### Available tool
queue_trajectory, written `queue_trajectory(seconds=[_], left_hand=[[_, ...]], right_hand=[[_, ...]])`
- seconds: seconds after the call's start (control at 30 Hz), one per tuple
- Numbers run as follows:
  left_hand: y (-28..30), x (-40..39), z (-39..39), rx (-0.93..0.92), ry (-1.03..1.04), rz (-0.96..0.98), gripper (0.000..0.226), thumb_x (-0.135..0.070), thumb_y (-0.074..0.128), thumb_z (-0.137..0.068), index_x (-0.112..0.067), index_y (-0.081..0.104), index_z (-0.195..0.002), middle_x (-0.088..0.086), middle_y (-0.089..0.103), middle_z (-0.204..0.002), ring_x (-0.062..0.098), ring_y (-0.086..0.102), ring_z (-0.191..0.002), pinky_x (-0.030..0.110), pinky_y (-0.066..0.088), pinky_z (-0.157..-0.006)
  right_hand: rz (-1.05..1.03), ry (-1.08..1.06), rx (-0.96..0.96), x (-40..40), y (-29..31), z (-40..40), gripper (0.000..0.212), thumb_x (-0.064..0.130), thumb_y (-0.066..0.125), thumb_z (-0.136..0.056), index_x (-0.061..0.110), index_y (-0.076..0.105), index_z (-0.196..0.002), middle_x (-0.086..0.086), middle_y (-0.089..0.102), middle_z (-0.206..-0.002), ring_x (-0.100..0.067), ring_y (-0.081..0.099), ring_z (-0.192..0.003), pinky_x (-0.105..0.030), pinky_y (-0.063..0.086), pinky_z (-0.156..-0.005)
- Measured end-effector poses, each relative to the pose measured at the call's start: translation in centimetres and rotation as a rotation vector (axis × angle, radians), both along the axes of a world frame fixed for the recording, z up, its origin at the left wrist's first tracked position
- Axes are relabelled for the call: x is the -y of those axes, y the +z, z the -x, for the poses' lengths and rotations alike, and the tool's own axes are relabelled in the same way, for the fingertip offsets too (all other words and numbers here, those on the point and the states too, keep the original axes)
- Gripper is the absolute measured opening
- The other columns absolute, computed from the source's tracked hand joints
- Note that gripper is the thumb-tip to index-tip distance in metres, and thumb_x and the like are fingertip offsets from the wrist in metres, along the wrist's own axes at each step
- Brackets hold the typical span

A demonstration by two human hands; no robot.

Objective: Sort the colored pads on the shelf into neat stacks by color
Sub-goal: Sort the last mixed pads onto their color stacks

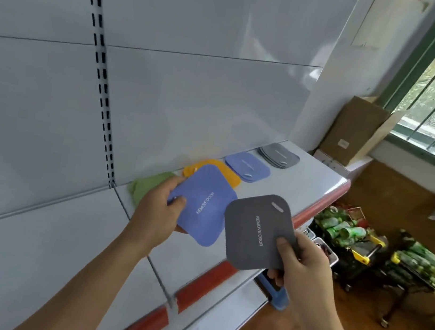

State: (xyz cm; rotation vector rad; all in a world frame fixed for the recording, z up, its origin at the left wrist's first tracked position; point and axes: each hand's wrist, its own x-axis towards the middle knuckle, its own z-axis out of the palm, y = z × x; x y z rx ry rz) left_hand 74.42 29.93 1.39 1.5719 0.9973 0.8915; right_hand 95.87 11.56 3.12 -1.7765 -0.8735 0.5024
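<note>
Left hand [158, 207], right hand [306, 264]: bare, no gloves, rings or watch; forearms unsleeved (as far as frame shows).

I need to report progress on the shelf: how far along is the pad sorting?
Done: green, orange, blue and grey stacks line the shelf. In hand: the left hand holds a blue pad, the right hand a grey pad. Left: placing both on their stacks.

white shelf [306, 183] with green pad [146, 187], orange pad [230, 176], blue stack [248, 167], grey stack [279, 155] along its back
</note>
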Motion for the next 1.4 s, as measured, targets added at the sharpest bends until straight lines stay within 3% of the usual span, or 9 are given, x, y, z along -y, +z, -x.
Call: queue_trajectory(seconds=[0.27, 0.43, 0.57, 0.73, 0.87, 1.03, 1.17, 1.27, 1.4], left_hand=[[-0.8, -3.1, -8.6, 0.049, 0.099, 0.028, 0.046, -0.003, 0.052, -0.104, -0.032, 0.066, -0.136, -0.005, 0.072, -0.129, 0.024, 0.070, -0.115, 0.050, 0.068, -0.071], [-1.2, -3.1, -14.7, 0.063, 0.206, 0.057, 0.047, -0.004, 0.050, -0.104, -0.041, 0.070, -0.124, -0.005, 0.070, -0.129, 0.024, 0.070, -0.115, 0.051, 0.067, -0.074], [-1.0, -3.0, -19.5, 0.099, 0.337, 0.108, 0.042, -0.002, 0.050, -0.103, -0.031, 0.069, -0.125, -0.004, 0.074, -0.120, 0.027, 0.071, -0.111, 0.056, 0.066, -0.075], [-1.2, -3.9, -23.8, 0.158, 0.471, 0.223, 0.037, 0.000, 0.050, -0.102, -0.031, 0.068, -0.113, -0.001, 0.072, -0.120, 0.024, 0.071, -0.108, 0.045, 0.067, -0.070], [-1.5, -6.7, -26.2, 0.183, 0.512, 0.259, 0.038, 0.001, 0.050, -0.101, -0.023, 0.066, -0.126, 0.000, 0.071, -0.124, 0.027, 0.070, -0.110, 0.038, 0.065, -0.066], [-2.4, -11.1, -28.8, 0.169, 0.566, 0.274, 0.041, -0.001, 0.053, -0.093, -0.024, 0.067, -0.123, 0.001, 0.072, -0.121, 0.031, 0.069, -0.112, 0.059, 0.065, -0.083], [-3.1, -13.3, -30.7, -0.228, 0.607, 0.116, 0.042, -0.017, 0.058, -0.093, -0.024, 0.058, -0.134, 0.005, 0.071, -0.122, 0.034, 0.067, -0.110, 0.048, 0.058, -0.090], [-3.5, -13.3, -31.8, -0.695, 0.646, -0.054, 0.051, -0.030, 0.057, -0.102, -0.014, 0.042, -0.149, 0.015, 0.072, -0.116, 0.039, 0.067, -0.104, 0.039, 0.049, -0.075], [-3.2, -12.9, -32.3, -1.062, 0.667, -0.156, 0.036, -0.037, 0.055, -0.102, -0.012, 0.054, -0.128, 0.012, 0.072, -0.113, 0.036, 0.067, -0.102, 0.039, 0.048, -0.075]], right_hand=[[-0.017, 0.045, -0.031, -4.6, -1.5, -9.4, 0.023, 0.018, 0.057, -0.105, 0.035, 0.071, -0.096, -0.011, 0.070, -0.065, -0.040, 0.065, -0.057, -0.057, 0.054, -0.055], [-0.018, 0.155, -0.029, -6.9, -2.1, -17.7, 0.024, 0.019, 0.058, -0.104, 0.035, 0.073, -0.093, -0.012, 0.069, -0.064, -0.041, 0.065, -0.059, -0.056, 0.053, -0.055], [-0.020, 0.232, -0.040, -8.4, -2.0, -24.0, 0.020, 0.018, 0.058, -0.105, 0.028, 0.073, -0.095, -0.013, 0.068, -0.062, -0.048, 0.061, -0.061, -0.055, 0.052, -0.053], [-0.002, 0.289, -0.081, -10.7, -2.4, -29.1, 0.020, 0.014, 0.058, -0.104, 0.022, 0.072, -0.093, -0.011, 0.065, -0.062, -0.029, 0.057, -0.051, -0.041, 0.047, -0.049], [0.025, 0.322, -0.082, -13.2, -3.1, -31.2, 0.018, 0.017, 0.058, -0.104, 0.022, 0.072, -0.094, 0.000, 0.065, -0.060, -0.019, 0.055, -0.049, -0.035, 0.045, -0.048], [0.056, 0.313, -0.081, -16.3, -3.1, -33.2, 0.017, 0.018, 0.058, -0.104, 0.025, 0.072, -0.098, 0.000, 0.072, -0.070, -0.020, 0.066, -0.053, -0.032, 0.053, -0.050], [0.025, 0.365, -0.028, -19.1, -2.0, -35.5, 0.019, 0.017, 0.056, -0.105, 0.025, 0.070, -0.097, -0.008, 0.070, -0.066, -0.025, 0.065, -0.051, -0.037, 0.051, -0.050], [0.028, 0.391, -0.009, -21.2, -2.3, -37.1, 0.018, 0.018, 0.056, -0.106, 0.028, 0.070, -0.101, -0.006, 0.071, -0.065, -0.021, 0.064, -0.051, -0.034, 0.052, -0.050], [0.001, 0.459, -0.023, -24.2, -2.4, -38.8, 0.020, 0.017, 0.055, -0.106, 0.029, 0.070, -0.100, -0.005, 0.072, -0.066, -0.023, 0.065, -0.052, -0.036, 0.053, -0.051]])
